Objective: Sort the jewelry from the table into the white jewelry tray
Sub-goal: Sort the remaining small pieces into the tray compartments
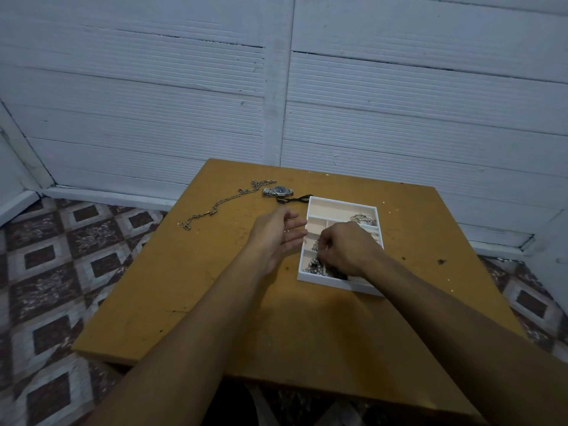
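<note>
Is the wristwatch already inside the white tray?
No, the wristwatch lies on the table, outside the white tray, next to the long chain.

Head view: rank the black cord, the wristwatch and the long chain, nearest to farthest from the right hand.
From the right hand:
1. Black cord, at the tray's far-left corner.
2. Wristwatch, just beyond the cord.
3. Long chain, farthest left.

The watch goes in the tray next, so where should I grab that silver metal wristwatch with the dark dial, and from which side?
Probably pinch the silver metal wristwatch across its round case, from above, with the open left hand, which is nearest. The case is rigid and faces up; the silver chain and black cord lie beside it, so a sideways sweep could snag them.
</note>
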Motion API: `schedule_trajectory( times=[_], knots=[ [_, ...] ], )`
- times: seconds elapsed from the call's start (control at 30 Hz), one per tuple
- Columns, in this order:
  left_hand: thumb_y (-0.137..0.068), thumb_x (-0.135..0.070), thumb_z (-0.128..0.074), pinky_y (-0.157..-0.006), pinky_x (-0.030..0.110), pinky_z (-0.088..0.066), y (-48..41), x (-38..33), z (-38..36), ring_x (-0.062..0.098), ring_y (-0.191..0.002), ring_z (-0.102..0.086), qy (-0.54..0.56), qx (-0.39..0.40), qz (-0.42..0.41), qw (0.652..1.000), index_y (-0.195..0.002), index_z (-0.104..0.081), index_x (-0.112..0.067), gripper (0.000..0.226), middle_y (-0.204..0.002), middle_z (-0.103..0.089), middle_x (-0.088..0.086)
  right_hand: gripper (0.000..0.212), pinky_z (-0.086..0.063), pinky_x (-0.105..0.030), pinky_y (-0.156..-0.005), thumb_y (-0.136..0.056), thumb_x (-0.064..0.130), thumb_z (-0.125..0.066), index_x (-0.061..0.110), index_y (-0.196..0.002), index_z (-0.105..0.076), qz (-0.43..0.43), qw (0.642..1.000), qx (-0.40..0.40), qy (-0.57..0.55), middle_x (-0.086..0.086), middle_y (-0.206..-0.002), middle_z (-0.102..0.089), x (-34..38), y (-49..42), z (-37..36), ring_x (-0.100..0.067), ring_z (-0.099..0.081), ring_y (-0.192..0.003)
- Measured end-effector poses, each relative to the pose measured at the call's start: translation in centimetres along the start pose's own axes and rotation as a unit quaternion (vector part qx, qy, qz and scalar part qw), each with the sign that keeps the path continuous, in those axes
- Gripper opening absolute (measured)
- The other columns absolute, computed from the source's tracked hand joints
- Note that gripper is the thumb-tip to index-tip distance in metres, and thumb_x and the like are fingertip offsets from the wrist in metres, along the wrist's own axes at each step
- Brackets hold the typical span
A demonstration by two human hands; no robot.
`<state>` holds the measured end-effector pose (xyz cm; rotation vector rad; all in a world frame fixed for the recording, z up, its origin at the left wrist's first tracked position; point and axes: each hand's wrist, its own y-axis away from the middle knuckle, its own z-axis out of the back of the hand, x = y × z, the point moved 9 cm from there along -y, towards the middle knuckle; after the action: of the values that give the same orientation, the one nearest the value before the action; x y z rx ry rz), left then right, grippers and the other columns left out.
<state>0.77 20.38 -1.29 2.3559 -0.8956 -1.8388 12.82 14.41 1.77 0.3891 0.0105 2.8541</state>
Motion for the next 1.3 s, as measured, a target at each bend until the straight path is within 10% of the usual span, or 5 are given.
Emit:
schedule_trajectory(
  times=[1.3],
  knots=[
    [-0.099,-0.026,-0.043,-0.081,0.036,-0.054,1.3,0.7,3.8,0.022,-0.086,-0.067,-0.036,-0.037,0.006,0.999,-0.099,-0.065,-0.014,0.025,-0.099,-0.072,0.006,0.01,-0.041,-0.027,-0.069,-0.089,0.023,-0.064,0.015,-0.092,-0.07,0.017,0.998,-0.003,-0.057,0.004,-0.084,-0.064,-0.3,-2.3,0.8,-0.015,-0.057,-0.08]
  ],
)
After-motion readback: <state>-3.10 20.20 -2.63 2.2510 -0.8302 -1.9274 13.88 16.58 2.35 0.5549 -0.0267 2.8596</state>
